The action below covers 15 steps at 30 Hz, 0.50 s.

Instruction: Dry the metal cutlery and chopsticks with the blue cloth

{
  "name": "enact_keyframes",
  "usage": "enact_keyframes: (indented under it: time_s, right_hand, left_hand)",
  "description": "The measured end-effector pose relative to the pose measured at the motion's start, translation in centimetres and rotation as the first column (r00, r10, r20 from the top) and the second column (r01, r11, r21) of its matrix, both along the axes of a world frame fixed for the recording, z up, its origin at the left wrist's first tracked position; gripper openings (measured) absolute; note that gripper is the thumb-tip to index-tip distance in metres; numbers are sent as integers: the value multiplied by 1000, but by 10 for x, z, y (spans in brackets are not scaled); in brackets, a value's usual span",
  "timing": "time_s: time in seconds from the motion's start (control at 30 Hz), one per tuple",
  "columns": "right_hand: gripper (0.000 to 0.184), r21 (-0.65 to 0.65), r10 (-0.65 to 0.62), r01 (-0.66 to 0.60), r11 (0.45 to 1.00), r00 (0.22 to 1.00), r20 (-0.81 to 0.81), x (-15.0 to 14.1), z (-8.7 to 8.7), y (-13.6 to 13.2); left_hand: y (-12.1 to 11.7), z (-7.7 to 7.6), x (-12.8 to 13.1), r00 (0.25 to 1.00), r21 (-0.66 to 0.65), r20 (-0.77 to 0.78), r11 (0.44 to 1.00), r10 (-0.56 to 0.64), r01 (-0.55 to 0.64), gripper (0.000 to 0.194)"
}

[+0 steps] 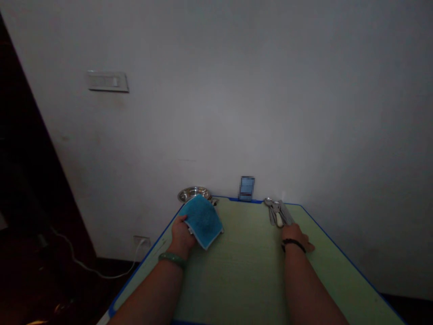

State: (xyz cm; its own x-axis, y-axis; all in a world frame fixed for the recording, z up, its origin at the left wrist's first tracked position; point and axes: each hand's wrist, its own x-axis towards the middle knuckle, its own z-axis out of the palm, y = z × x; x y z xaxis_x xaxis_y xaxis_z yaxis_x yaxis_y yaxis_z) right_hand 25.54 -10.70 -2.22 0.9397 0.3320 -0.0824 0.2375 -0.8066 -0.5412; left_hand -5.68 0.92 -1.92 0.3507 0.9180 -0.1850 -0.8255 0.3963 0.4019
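Observation:
My left hand (182,234) grips a blue cloth (203,220) with a pale edge by its near left side, holding it tilted at the left of the table. Partly behind the cloth stands a shiny metal bowl (186,194). At the right, my right hand (295,235) is closed at the near end of a bunch of cutlery (270,212). Spoons and a long flat metal piece (286,213) show there, one with a cream handle (279,220). What my right fingers hold is hidden by the hand.
A phone-like screen (246,188), blurred out, leans on the wall at the far edge of the pale green table (243,262), which has blue edging. Small metal items (215,201) lie beside the bowl. A white cable (88,269) hangs at lower left from a wall socket (142,240).

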Motion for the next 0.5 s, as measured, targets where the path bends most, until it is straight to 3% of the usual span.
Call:
enact_keyframes:
  time_s: [0.13,0.5]
  right_hand:
    - [35,24,-4,4,1000,1000,14,3,-3,2]
    - [42,-19,40,-39,999,999,36,3,-2,0]
  left_hand:
    - [-4,7,3,987,-14,-130,995,91,-94,57]
    - [-5,9,4,983,5,-155,995,97,-98,58]
